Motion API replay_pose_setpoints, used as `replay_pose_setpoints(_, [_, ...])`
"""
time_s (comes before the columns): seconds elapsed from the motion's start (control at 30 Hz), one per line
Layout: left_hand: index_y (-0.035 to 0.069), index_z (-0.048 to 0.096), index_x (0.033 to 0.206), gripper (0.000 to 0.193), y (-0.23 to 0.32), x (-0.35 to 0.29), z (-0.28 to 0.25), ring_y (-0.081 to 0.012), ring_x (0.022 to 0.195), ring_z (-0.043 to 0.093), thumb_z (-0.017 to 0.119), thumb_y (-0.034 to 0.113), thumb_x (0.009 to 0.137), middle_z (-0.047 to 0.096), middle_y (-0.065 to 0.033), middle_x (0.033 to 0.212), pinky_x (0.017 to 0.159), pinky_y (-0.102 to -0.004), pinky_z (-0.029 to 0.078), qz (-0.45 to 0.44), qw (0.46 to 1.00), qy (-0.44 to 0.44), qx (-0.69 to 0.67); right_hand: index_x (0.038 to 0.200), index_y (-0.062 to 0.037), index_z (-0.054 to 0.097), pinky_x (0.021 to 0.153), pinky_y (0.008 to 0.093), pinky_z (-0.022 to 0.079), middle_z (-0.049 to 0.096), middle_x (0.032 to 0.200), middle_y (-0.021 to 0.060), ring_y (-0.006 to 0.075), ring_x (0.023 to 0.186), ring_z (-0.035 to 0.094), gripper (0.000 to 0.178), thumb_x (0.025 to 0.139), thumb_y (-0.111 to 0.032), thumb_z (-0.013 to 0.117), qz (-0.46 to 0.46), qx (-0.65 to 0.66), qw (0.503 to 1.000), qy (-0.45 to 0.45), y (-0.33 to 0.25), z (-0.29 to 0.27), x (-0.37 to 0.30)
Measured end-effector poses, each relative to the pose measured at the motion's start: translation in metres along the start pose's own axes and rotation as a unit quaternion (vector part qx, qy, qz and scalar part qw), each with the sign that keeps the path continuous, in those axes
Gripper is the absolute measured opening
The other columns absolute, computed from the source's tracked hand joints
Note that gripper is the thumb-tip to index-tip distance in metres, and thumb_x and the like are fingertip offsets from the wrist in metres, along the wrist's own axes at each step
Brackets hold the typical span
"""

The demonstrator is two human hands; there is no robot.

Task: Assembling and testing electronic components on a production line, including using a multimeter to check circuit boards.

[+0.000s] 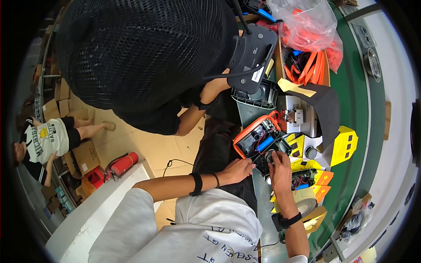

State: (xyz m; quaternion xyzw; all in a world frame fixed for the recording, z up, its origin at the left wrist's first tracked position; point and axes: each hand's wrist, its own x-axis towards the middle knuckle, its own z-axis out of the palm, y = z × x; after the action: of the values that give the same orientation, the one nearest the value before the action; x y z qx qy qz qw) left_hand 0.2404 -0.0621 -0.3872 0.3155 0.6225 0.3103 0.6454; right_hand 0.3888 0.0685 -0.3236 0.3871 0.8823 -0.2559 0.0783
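Note:
An open device housing with an orange rim [245,139] lies at the bench edge, a blue battery cell [265,143] and wires inside. Beside it, between my hands, is a black housing half [262,167]. My left hand [239,171] has its fingers bent and closed at the left edge of this half. My right hand [280,168] reaches over from the right, fingers closed on a small round dark part [269,156] that looks like a speaker. How it sits against the housing is partly hidden by my fingers.
Right of my hands lie yellow cartons [344,145], another opened unit [302,179] and a tape roll [305,206]. A metal fixture [296,116] stands farther up the green bench [346,92]. A co-worker in a black mesh hat [144,52] leans in close. A box holds orange parts [307,68].

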Motion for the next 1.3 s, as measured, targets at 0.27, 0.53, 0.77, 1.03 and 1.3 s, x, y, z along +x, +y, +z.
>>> replay_pose_setpoints(0.27, [-0.003,0.059,0.093,0.035,0.003,0.001,-0.001,-0.0252,0.081,0.073,0.049,0.028,0.105,0.072,-0.0143,0.081,0.075,-0.0357,0.056,0.012,1.000,-0.005,0.004,0.129,0.0010,0.060,0.093,0.0412,0.051,0.061,0.122,0.0158,0.0336,0.110,0.057,0.047,0.084,-0.006,0.069,-0.055,-0.028,0.998,-0.021,0.012,-0.003,0.002])
replay_pose_setpoints(0.53, [-0.003,0.067,0.098,0.040,0.030,-0.035,-0.040,-0.0252,0.083,0.072,0.061,0.037,0.099,0.073,-0.0154,0.089,0.078,-0.0376,0.055,0.031,0.983,-0.104,0.151,0.119,0.0031,0.058,0.093,0.0434,0.048,0.061,0.116,0.0234,0.0385,0.105,0.059,0.042,0.082,-0.010,0.075,0.129,0.141,0.971,0.146,0.001,-0.012,-0.022])
replay_pose_setpoints(0.77, [-0.002,0.057,0.113,0.025,0.068,-0.009,-0.097,-0.0283,0.093,0.068,0.064,0.015,0.095,0.066,-0.0185,0.107,0.078,-0.0381,0.056,0.173,0.964,0.173,0.100,0.121,0.0085,0.053,0.070,0.0399,0.054,0.068,0.090,0.0203,0.0313,0.075,0.067,0.068,0.078,-0.035,0.084,0.335,0.277,0.890,0.137,0.008,0.039,-0.038])
replay_pose_setpoints(1.03, [-0.003,0.058,0.120,0.041,0.045,0.052,-0.104,-0.0309,0.093,0.068,0.069,0.026,0.093,0.065,-0.0199,0.105,0.082,-0.0390,0.055,0.106,0.975,0.096,0.170,0.112,0.0081,0.059,0.066,0.0356,0.051,0.068,0.083,0.0146,0.0243,0.070,0.065,0.064,0.075,-0.037,0.085,0.321,0.319,0.873,0.181,0.014,0.050,-0.017])
replay_pose_setpoints(1.3, [-0.002,0.056,0.119,0.036,0.024,0.031,-0.088,-0.0215,0.088,0.070,0.068,0.022,0.096,0.066,-0.0160,0.105,0.078,-0.0343,0.056,0.077,0.989,0.107,0.061,0.109,0.0035,0.062,0.079,0.0308,0.050,0.068,0.093,0.0104,0.0168,0.084,0.063,0.037,0.079,-0.014,0.075,0.262,0.484,0.810,0.201,-0.003,0.036,-0.025])
